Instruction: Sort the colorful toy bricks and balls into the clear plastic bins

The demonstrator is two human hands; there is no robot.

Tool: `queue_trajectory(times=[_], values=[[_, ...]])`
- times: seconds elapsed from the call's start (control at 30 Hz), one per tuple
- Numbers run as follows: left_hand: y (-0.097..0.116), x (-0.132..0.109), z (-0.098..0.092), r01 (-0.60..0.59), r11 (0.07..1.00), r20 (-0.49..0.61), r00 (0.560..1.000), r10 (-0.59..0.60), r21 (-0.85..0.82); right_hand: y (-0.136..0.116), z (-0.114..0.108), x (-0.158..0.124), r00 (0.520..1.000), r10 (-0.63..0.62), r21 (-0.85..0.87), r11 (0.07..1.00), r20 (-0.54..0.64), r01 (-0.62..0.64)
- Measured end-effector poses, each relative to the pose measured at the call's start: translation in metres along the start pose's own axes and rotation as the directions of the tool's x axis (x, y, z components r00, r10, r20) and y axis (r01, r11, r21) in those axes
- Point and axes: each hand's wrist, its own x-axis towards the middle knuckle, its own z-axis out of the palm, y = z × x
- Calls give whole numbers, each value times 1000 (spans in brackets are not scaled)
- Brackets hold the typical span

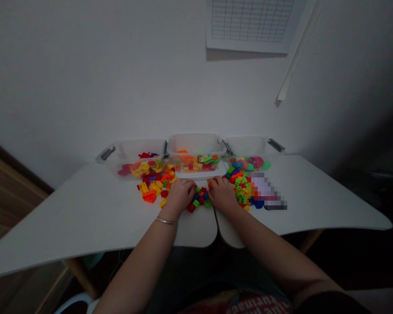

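Observation:
My left hand (181,192), with a thin bracelet at the wrist, rests at the left side of a small central pile of toy building bricks (201,197). Its fingers are curled in, and what they hold, if anything, is hidden. My right hand (222,192) is on the other side of that pile, fingers bent, with a small orange piece, seemingly a toy brick (209,184), showing at its fingertips. Yellow and orange bricks (155,186) lie left of my left hand. Green, yellow and blue bricks (240,189) are heaped beyond my right hand.
Three clear plastic bins stand against the wall: the left bin (140,146), the middle bin (196,141) and the right bin (247,144), all with colourful pieces inside. A blurred-out flat object (267,189) lies at right. The white tabletop (101,218) has a gap between two sections.

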Motion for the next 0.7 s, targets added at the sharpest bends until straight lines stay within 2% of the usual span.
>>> queue_trajectory(times=[0.3, 0.7], values=[[1, 1, 0, 1, 1000, -2, 1000, -1, 24, -4, 4, 12, 1000, 21, -78, 997, 10, -20], [1, 1, 0, 10, 1000, -19, 1000, -9, 26, -3, 7, 18, 997, -40, -105, 993, 59, 46]])
